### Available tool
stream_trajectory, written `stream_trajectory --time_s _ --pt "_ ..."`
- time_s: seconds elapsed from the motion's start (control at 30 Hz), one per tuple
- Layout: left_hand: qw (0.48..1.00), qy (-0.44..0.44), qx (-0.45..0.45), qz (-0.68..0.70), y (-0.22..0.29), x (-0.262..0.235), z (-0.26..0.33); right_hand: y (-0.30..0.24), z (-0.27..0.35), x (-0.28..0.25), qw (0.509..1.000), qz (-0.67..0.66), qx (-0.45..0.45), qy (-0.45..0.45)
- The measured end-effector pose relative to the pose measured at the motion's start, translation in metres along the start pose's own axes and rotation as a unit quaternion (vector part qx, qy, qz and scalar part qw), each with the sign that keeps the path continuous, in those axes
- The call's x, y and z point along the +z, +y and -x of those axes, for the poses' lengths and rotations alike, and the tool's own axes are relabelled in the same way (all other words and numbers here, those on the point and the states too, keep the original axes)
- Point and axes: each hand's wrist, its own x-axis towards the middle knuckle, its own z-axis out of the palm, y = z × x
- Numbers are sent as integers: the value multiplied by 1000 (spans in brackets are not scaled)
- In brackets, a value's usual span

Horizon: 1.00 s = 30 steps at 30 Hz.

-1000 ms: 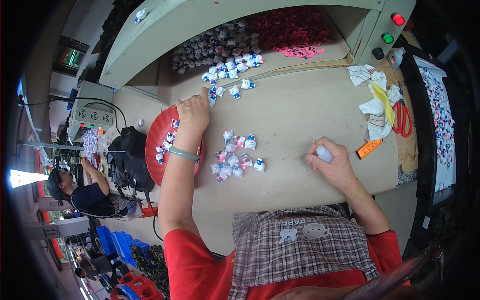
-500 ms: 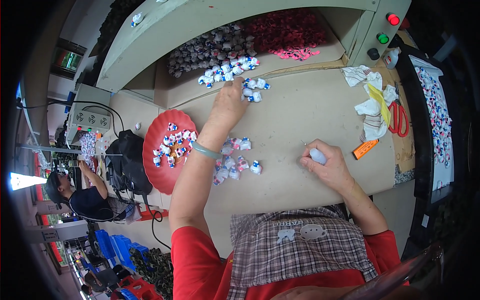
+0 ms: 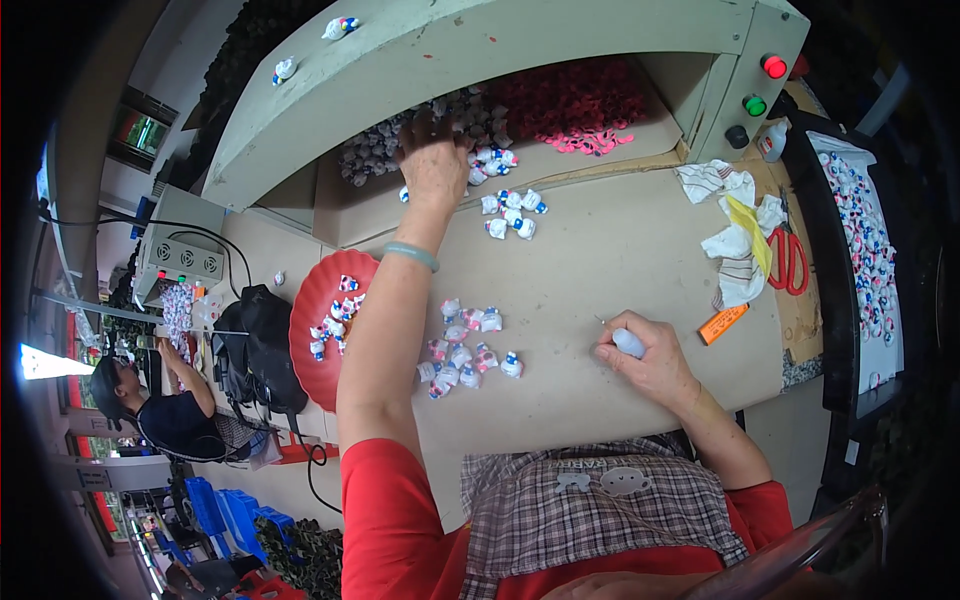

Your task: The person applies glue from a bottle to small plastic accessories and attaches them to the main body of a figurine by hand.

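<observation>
My left hand [image 3: 433,165] reaches over a heap of small white-and-blue figurines [image 3: 372,155] inside the grey machine's opening. Its fingers look spread and stretched forward, with the tips in shadow among the figurines. My right hand [image 3: 658,362] rests over the table, wrapped around a small white squeeze bottle [image 3: 628,343] with a thin needle tip pointing up and left. Just outside the opening lies a small group of white-and-blue figurines [image 3: 515,213]. A cluster of figurines with pink parts [image 3: 459,356] lies nearer to me, right of my left forearm.
A red scalloped plate [image 3: 308,372] with figurines stands at left, beside a black bag [image 3: 262,340]. Dark pink pieces [image 3: 575,105] fill the opening's right part. Cloths [image 3: 735,275], red-handled scissors [image 3: 789,262], an orange box [image 3: 724,324] and a black tray [image 3: 842,385] are at right. A co-worker [image 3: 185,410] sits far left.
My left hand has moved from the small group at the opening's edge, forward and left, onto the heap inside. The group it was touching now lies uncovered. My right hand still holds the bottle.
</observation>
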Motion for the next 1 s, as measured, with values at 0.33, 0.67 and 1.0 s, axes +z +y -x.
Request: stream_trajectory --time_s 0.33,0.67,1.0 --pt "990 -138 -22 31 12 25 -25 -1 -1 3 999 33 -32 -5" --pt "971 -199 28 128 41 4 6 0 -1 4 998 41 -49 -12" --pt "944 -118 158 263 40 -21 44 -4 -1 4 998 51 -46 -4"
